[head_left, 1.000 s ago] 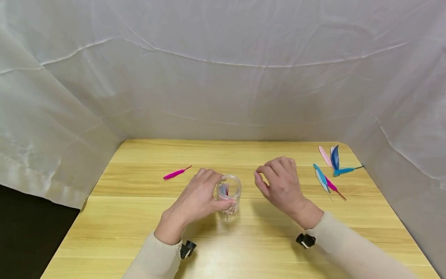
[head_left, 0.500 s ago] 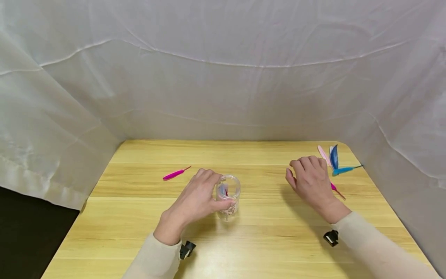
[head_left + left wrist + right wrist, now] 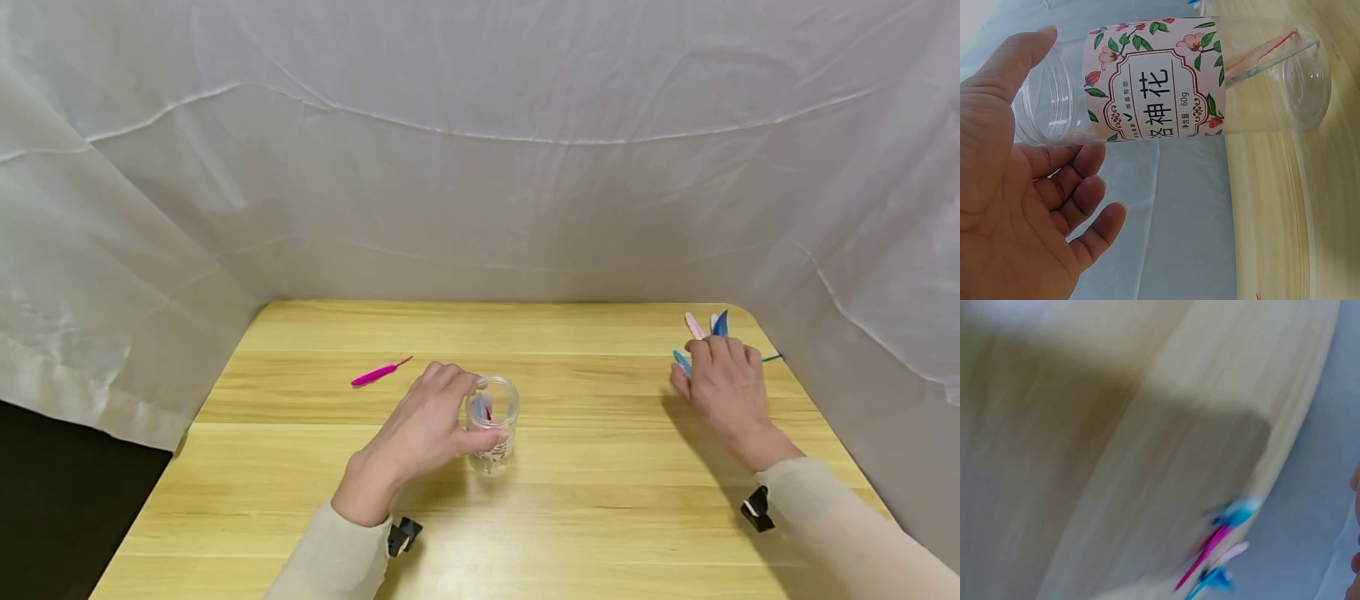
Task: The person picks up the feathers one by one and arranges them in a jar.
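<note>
Feathers (image 3: pixel 708 332) right of frame: your right hand (image 3: pixel 722 385) over them, grip unclear. Pinch one quill; left hand (image 3: pixel 423 429) grips jar (image 3: pixel 492 421), hold steady.

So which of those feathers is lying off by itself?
The magenta feather on the table's left side, beyond the left hand. The rest cluster at the far right corner, under and around the right hand.

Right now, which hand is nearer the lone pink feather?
Left. The left hand grips the jar near the pink feather; the right hand is across the table.
</note>
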